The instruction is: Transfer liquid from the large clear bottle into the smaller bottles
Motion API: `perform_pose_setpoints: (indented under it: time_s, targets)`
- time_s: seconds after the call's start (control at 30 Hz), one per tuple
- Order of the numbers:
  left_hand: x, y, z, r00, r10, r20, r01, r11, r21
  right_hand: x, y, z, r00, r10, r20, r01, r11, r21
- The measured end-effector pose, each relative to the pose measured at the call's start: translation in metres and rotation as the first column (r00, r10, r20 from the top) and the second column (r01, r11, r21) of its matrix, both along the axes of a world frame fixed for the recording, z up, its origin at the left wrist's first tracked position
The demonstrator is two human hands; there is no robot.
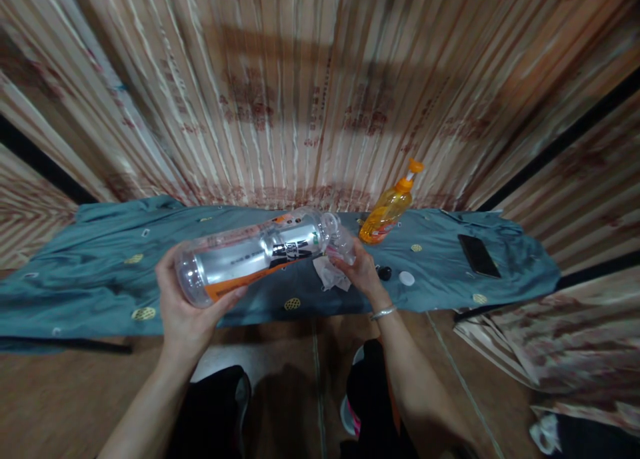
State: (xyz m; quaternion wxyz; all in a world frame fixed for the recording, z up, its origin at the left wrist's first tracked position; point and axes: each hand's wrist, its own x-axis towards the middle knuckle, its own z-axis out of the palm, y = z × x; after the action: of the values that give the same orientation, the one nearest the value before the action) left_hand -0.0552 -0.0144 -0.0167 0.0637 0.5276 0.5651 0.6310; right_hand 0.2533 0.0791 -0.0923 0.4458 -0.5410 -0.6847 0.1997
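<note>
My left hand (187, 306) is wrapped round the base of a large clear plastic bottle (235, 256) with a silver and orange label. The bottle lies nearly level above the cloth, its neck pointing right and slightly up. At its mouth, my right hand (363, 269) grips a smaller clear plastic piece (343, 242), perhaps another bottle; its exact kind is unclear. The two clear pieces meet or overlap at the neck. Below the right hand, a crumpled white tissue or wrapper (333, 276) rests on the cloth. Close by are a black cap (385, 272) and a white cap (407, 278).
An orange pump bottle (387, 212) of amber liquid stands behind my right hand. A dark phone (479, 256) lies at the right on the teal cloth (420, 292) covering the narrow table. A striped curtain (300, 112) hangs behind, with dark poles at both sides.
</note>
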Motion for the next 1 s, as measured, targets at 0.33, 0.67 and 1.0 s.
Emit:
perform_pose_setpoints:
  time_s: [0.33,0.67,1.0]
  targets:
    - [-0.0008,-0.0062,-0.0007,0.999,-0.020,-0.045,0.020,1.000,0.001,0.0020,0.0013,-0.0023,1.000,0.020,-0.001,-0.020,1.000,0.020]
    - [0.0001,-0.0034,0.0000,1.000,-0.012,0.017,0.012,1.000,-0.010,0.0016,0.0010,-0.0010,1.000,0.021,0.008,-0.021,1.000,0.011]
    - [0.0014,-0.0016,0.0002,1.000,-0.023,0.008,0.023,1.000,0.021,0.0014,0.0013,-0.0021,1.000,0.006,0.011,-0.006,1.000,0.019]
